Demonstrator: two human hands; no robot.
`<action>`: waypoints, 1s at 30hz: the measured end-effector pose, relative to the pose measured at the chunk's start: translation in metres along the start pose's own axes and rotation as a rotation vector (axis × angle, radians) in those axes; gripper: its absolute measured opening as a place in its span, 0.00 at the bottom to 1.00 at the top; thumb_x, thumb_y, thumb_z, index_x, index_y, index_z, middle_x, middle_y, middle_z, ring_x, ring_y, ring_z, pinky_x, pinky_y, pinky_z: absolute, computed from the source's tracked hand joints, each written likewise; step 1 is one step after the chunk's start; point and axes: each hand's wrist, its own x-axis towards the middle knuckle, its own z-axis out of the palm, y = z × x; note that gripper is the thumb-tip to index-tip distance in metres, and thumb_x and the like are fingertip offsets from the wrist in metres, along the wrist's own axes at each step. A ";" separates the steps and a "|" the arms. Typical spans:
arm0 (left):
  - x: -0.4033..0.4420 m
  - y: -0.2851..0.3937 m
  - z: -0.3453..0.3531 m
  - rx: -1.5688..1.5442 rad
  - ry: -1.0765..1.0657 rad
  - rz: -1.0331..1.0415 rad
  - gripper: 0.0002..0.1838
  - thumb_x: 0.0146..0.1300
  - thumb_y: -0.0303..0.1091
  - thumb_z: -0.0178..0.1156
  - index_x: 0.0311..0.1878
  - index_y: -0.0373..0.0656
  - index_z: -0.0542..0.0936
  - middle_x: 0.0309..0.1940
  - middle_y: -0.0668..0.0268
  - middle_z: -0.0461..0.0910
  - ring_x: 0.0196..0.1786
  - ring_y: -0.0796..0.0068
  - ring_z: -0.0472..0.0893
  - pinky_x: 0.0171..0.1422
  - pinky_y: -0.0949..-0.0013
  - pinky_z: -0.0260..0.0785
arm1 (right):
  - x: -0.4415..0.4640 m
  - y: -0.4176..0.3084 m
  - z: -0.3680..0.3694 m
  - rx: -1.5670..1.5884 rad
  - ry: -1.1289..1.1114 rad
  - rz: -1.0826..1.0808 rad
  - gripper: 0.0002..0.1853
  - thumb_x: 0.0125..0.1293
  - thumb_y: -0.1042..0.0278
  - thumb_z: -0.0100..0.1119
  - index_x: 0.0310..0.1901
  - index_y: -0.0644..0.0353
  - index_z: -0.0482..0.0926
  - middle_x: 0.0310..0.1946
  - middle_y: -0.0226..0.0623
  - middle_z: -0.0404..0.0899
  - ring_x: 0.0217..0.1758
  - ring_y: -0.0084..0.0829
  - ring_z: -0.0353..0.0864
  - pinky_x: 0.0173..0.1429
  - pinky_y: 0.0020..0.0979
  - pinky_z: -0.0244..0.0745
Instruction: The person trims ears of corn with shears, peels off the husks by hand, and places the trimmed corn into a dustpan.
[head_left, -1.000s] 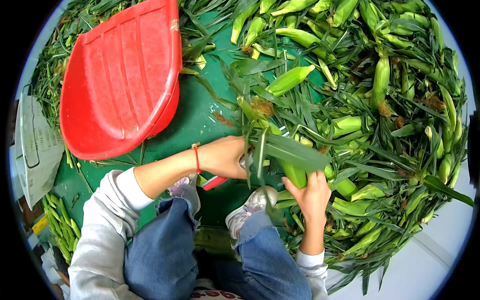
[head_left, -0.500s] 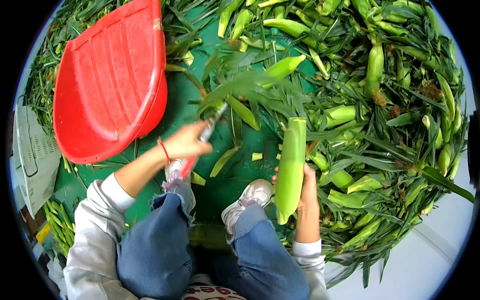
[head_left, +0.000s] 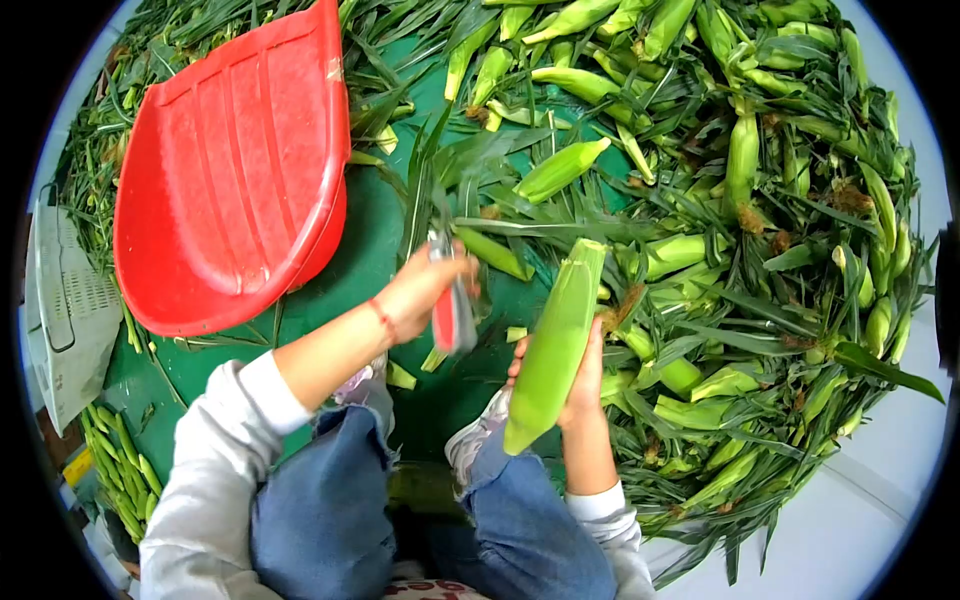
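My left hand [head_left: 418,290], with a red string at its wrist, is closed round pruning shears [head_left: 453,315] with red and grey handles. The shears are blurred, their blades near some loose leaves. An ear of corn in its green husk [head_left: 552,350] lies in my right hand [head_left: 582,375], whose fingers wrap it from behind and below. The ear is tilted, its cut, flat end pointing up. Another husked ear [head_left: 563,171] lies beyond my hands among long leaves.
A big red scoop [head_left: 230,180] stands at the left on the green floor [head_left: 375,235]. Heaped corn and leaves [head_left: 740,330] curve round the right and far side. A pale crate [head_left: 75,300] and slim green ears [head_left: 120,465] are at the far left.
The leaves have come away from the ear in my right hand, now cut flat at one end. My left hand swung left with the shears, then back a little to the right.
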 end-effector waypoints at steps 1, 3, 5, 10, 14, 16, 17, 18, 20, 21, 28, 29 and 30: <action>-0.016 0.002 0.005 0.191 -0.071 -0.098 0.26 0.57 0.34 0.65 0.55 0.43 0.63 0.39 0.63 0.75 0.40 0.70 0.78 0.46 0.66 0.72 | 0.002 -0.001 0.003 -0.046 0.078 -0.031 0.42 0.65 0.27 0.22 0.47 0.63 0.72 0.34 0.44 0.77 0.33 0.38 0.80 0.37 0.37 0.79; -0.044 -0.010 0.012 0.446 -0.209 -0.027 0.33 0.53 0.35 0.70 0.56 0.40 0.62 0.43 0.64 0.74 0.48 0.72 0.75 0.53 0.65 0.69 | 0.005 0.002 0.011 -0.319 0.219 -0.143 0.34 0.70 0.35 0.29 0.53 0.62 0.68 0.43 0.41 0.75 0.43 0.35 0.79 0.47 0.38 0.76; -0.068 0.004 0.016 0.885 -0.257 0.248 0.37 0.50 0.41 0.72 0.57 0.38 0.62 0.48 0.59 0.72 0.53 0.70 0.73 0.57 0.65 0.67 | -0.003 0.003 0.045 -0.498 0.045 -0.246 0.35 0.71 0.39 0.33 0.67 0.62 0.55 0.61 0.45 0.65 0.62 0.36 0.68 0.63 0.41 0.66; -0.120 0.081 -0.049 0.385 0.095 0.444 0.42 0.49 0.37 0.69 0.66 0.38 0.59 0.52 0.63 0.73 0.52 0.71 0.76 0.57 0.67 0.69 | 0.080 -0.089 0.044 -1.461 -0.283 -0.711 0.21 0.64 0.69 0.51 0.59 0.58 0.71 0.61 0.45 0.68 0.68 0.45 0.63 0.71 0.41 0.55; -0.139 0.190 -0.118 0.361 0.352 0.272 0.26 0.61 0.37 0.56 0.60 0.36 0.66 0.42 0.62 0.78 0.40 0.75 0.79 0.43 0.72 0.75 | 0.230 -0.135 -0.033 -2.569 0.287 -0.870 0.24 0.63 0.73 0.45 0.60 0.39 0.70 0.66 0.32 0.63 0.72 0.43 0.55 0.74 0.45 0.48; -0.113 0.213 -0.166 0.700 0.495 0.337 0.27 0.59 0.35 0.58 0.61 0.38 0.65 0.38 0.62 0.78 0.38 0.70 0.79 0.43 0.68 0.73 | 0.258 -0.141 -0.025 -2.631 0.192 -0.792 0.23 0.63 0.70 0.48 0.60 0.38 0.68 0.64 0.28 0.65 0.72 0.37 0.55 0.74 0.48 0.46; -0.099 0.217 -0.195 0.922 0.540 0.379 0.29 0.56 0.35 0.60 0.60 0.39 0.65 0.36 0.61 0.78 0.37 0.68 0.79 0.42 0.66 0.73 | 0.266 -0.145 -0.013 -2.708 0.135 -0.755 0.23 0.62 0.68 0.53 0.59 0.39 0.69 0.63 0.27 0.66 0.72 0.36 0.55 0.74 0.48 0.46; -0.089 0.225 -0.229 1.273 0.603 0.264 0.29 0.53 0.36 0.62 0.57 0.39 0.65 0.36 0.56 0.78 0.38 0.61 0.79 0.43 0.62 0.72 | 0.262 -0.150 -0.003 -2.634 0.125 -0.795 0.24 0.57 0.65 0.59 0.58 0.40 0.70 0.61 0.28 0.68 0.71 0.35 0.57 0.74 0.48 0.47; -0.073 0.223 -0.258 1.742 0.683 0.112 0.31 0.45 0.38 0.67 0.50 0.41 0.63 0.36 0.45 0.76 0.41 0.44 0.78 0.44 0.54 0.71 | 0.241 -0.168 0.020 -2.296 0.187 -0.895 0.35 0.41 0.61 0.74 0.56 0.45 0.71 0.55 0.29 0.73 0.66 0.38 0.65 0.74 0.50 0.48; -0.066 0.217 -0.260 1.836 0.739 0.002 0.31 0.45 0.38 0.66 0.50 0.42 0.61 0.39 0.43 0.77 0.43 0.39 0.77 0.44 0.50 0.70 | 0.231 -0.176 0.020 -2.014 0.198 -1.028 0.34 0.43 0.61 0.74 0.55 0.52 0.71 0.50 0.34 0.76 0.59 0.38 0.72 0.70 0.48 0.57; -0.085 0.196 -0.193 1.925 0.801 0.710 0.31 0.46 0.32 0.66 0.55 0.44 0.64 0.38 0.56 0.73 0.42 0.55 0.77 0.44 0.57 0.69 | 0.072 -0.165 0.057 -0.073 0.145 -0.587 0.25 0.66 0.53 0.56 0.59 0.57 0.66 0.50 0.36 0.73 0.55 0.33 0.73 0.60 0.39 0.70; -0.099 0.191 -0.144 1.529 0.684 0.608 0.33 0.47 0.29 0.63 0.58 0.43 0.62 0.37 0.60 0.71 0.38 0.66 0.75 0.44 0.63 0.69 | 0.052 -0.148 0.067 -0.015 0.177 -0.569 0.24 0.67 0.53 0.54 0.59 0.57 0.66 0.50 0.36 0.74 0.55 0.32 0.73 0.60 0.39 0.70; -0.111 0.173 -0.104 1.090 0.456 0.640 0.33 0.47 0.26 0.59 0.60 0.41 0.61 0.38 0.63 0.68 0.38 0.72 0.72 0.44 0.69 0.68 | 0.043 -0.131 0.063 0.023 0.169 -0.597 0.23 0.67 0.53 0.54 0.58 0.55 0.67 0.50 0.35 0.74 0.54 0.32 0.74 0.59 0.38 0.71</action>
